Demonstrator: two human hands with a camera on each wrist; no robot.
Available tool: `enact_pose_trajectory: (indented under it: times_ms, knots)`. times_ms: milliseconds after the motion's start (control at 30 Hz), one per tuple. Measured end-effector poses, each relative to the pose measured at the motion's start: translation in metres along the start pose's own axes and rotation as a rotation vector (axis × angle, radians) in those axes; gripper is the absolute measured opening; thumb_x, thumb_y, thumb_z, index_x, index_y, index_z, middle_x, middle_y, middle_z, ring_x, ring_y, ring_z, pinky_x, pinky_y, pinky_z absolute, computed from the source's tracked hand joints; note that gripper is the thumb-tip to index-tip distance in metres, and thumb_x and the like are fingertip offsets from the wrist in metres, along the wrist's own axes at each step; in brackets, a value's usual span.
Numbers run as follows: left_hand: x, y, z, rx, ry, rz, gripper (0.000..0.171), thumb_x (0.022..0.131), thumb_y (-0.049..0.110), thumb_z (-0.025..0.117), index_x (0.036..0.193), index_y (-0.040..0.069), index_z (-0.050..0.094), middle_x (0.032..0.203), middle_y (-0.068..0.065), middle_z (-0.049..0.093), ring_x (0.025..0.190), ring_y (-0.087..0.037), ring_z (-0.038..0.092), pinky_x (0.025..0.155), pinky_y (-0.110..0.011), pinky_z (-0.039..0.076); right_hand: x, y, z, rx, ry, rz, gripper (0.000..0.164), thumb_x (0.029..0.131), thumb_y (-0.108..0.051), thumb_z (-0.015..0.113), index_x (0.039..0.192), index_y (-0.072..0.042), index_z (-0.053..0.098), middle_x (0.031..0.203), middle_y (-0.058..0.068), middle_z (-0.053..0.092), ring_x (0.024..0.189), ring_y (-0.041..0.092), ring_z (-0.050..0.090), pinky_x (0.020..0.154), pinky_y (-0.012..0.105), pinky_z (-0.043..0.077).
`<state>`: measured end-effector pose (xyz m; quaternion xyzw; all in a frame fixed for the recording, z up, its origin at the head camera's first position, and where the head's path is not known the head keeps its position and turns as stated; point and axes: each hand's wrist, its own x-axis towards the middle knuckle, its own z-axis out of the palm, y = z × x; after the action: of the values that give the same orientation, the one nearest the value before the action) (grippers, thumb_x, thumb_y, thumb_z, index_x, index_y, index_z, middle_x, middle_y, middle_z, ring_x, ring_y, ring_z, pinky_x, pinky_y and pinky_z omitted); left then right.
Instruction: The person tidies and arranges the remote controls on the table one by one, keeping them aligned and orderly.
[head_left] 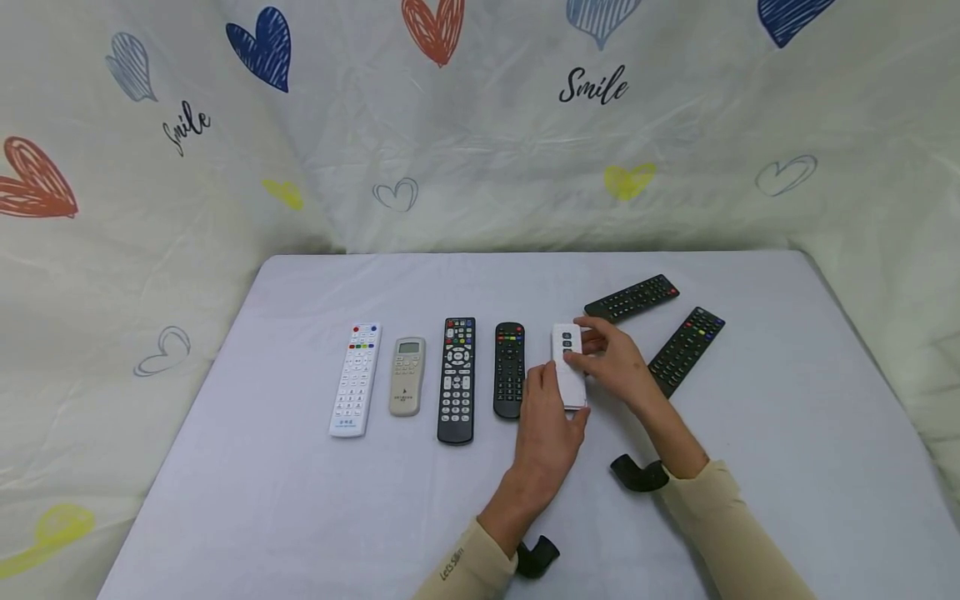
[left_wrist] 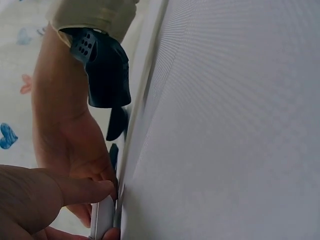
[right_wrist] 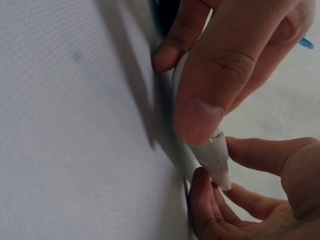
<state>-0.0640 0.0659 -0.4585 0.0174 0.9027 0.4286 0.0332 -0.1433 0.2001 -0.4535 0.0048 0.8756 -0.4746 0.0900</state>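
Observation:
A small white remote control [head_left: 567, 340] with a few dark buttons is held between both hands over the table. My left hand [head_left: 545, 427] grips its near end, thumb on the right side and fingers on the left. At the far right side my right hand [head_left: 617, 360] pinches it between thumb and fingers. In the right wrist view the white remote [right_wrist: 212, 159] is seen edge-on, and its near end shows a stepped edge. The left wrist view shows part of the remote [left_wrist: 103, 217] under the left thumb; the rest is hidden.
Left of the hands lie a white remote [head_left: 356, 379], a beige remote with a display [head_left: 407, 375], a long black remote [head_left: 456, 379] and a shorter black one [head_left: 510, 362]. Two black remotes, one at the back [head_left: 633, 297] and one farther right [head_left: 690, 343], lie slanted.

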Motion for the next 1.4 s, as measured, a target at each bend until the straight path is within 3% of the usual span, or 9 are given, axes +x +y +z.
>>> enact_pose_trajectory:
  times_ms: [467,833,1133,1400]
  knots:
    - [0.0001,-0.001,-0.001,0.046,0.01,0.0,0.081,0.086,0.011,0.086,0.153,0.001,0.043,0.145,-0.013,0.051,0.13,-0.023,0.053,0.111,-0.037,0.052,0.0006,0.0,0.0007,-0.045,0.014,0.001,0.062,0.093,-0.011,0.077,0.148,0.001,0.052,0.125,0.027,0.064,0.109,0.035,0.064,0.071,0.021,0.05]
    - [0.0007,-0.0006,-0.0017,0.058,-0.004,-0.012,0.082,0.085,0.013,0.087,0.154,0.0,0.043,0.147,-0.014,0.051,0.128,-0.022,0.049,0.11,-0.036,0.053,0.0039,0.0032,0.0005,-0.077,-0.005,-0.016,0.061,0.092,-0.01,0.077,0.146,0.007,0.052,0.121,0.026,0.063,0.108,0.035,0.063,0.074,0.025,0.051]
    - [0.0006,-0.0013,-0.0008,0.028,-0.016,-0.002,0.082,0.086,0.013,0.086,0.155,0.002,0.041,0.147,-0.011,0.046,0.129,-0.02,0.045,0.112,-0.035,0.051,0.0001,0.0022,-0.0016,-0.076,-0.004,-0.002,0.059,0.095,-0.009,0.073,0.148,0.007,0.05,0.125,0.027,0.061,0.11,0.036,0.062,0.074,0.024,0.051]
    - [-0.0008,-0.0002,-0.0028,0.093,0.005,0.017,0.084,0.087,0.016,0.086,0.156,0.002,0.04,0.147,-0.011,0.045,0.13,-0.02,0.044,0.11,-0.033,0.052,-0.0029,0.0001,-0.0042,-0.053,-0.004,0.011,0.055,0.099,-0.014,0.069,0.148,0.004,0.051,0.129,0.028,0.062,0.115,0.038,0.063,0.073,0.025,0.052]
